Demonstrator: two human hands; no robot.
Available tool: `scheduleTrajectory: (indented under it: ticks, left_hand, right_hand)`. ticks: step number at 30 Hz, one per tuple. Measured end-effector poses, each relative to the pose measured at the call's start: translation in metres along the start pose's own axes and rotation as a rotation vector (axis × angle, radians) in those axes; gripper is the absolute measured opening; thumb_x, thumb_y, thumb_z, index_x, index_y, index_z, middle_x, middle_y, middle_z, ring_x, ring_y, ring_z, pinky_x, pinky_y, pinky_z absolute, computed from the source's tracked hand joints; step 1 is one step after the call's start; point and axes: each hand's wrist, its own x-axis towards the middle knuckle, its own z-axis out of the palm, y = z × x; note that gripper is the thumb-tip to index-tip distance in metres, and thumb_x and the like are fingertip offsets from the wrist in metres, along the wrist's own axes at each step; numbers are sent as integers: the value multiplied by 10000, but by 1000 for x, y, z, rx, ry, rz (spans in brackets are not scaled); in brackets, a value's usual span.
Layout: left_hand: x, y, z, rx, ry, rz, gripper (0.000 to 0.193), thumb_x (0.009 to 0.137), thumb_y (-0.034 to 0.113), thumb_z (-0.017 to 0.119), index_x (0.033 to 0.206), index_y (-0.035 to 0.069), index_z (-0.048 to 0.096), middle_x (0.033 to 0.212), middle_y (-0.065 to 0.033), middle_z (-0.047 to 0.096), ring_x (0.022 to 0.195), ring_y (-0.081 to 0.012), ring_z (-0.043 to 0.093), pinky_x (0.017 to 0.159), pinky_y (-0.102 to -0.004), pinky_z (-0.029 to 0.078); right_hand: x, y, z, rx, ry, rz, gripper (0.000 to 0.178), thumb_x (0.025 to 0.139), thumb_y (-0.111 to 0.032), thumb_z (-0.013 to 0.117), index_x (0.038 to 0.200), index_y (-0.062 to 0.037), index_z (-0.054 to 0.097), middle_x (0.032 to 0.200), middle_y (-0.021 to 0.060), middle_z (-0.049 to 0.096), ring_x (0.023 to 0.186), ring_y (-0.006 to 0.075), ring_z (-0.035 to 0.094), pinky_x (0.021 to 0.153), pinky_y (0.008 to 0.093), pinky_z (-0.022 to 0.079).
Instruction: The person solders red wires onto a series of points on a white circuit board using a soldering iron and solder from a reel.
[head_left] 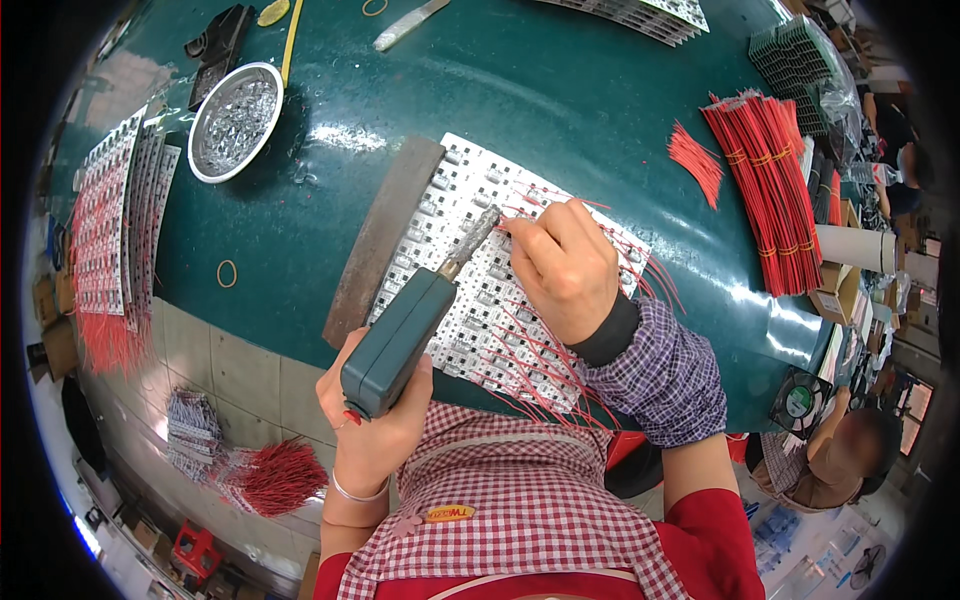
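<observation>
soldering red leads onto the panel of small boards

left hand [375,425] is closed tight round the teal handle of the soldering iron [415,320], tip angled up toward 1 o'clock and landing on the white panel of small boards [470,300]. right hand [565,265] sits on the panel just at 3 o'clock of the tip, fingers pinched shut on what looks like a thin red wire [520,222]; the grip itself is too small to see clearly.

panel lies mid desk [560,100], its 9 o'clock edge against a brown bar [385,235]. finished red leads fan off its 4 o'clock side.

doing it well, my read: keep the tip on pad and wire together, hold the wire dead steady until the joint sets, keep fingers back from the hot end.

further out: bundled red wires [765,190] at 2 o'clock, metal bowl [235,120] at 10 o'clock, stacked finished panels [115,220] at 9 o'clock. another person sits at 4 o'clock.
</observation>
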Motion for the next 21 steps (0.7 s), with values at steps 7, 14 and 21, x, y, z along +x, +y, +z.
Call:
scheduleTrajectory:
  ticks: [7,14,21]
  left_hand:
    - [1,3,-1,54,-29,-17,127,785,-69,743,894,-45,682,830,-82,655,665,-133,619,606,-272,486]
    - [-3,2,-5,24,27,-2,162,780,-68,748,936,-55,704,860,-94,682,676,-134,633,604,-267,505]
    - [-8,1,-6,-4,57,-19,203,769,-62,757,968,-69,715,897,-109,706,708,-128,658,614,-263,520]
  right_hand:
    - [1,-1,0,5,-2,-1,257,721,80,751,958,-7,706,768,89,518,710,268,552,617,395,466]
    - [2,-2,0,-8,-6,0,244,723,75,753,945,-12,702,772,90,515,711,270,554,620,401,469]
    - [1,1,2,-8,8,-4,228,726,73,756,927,-20,701,772,85,522,723,270,567,623,396,477]
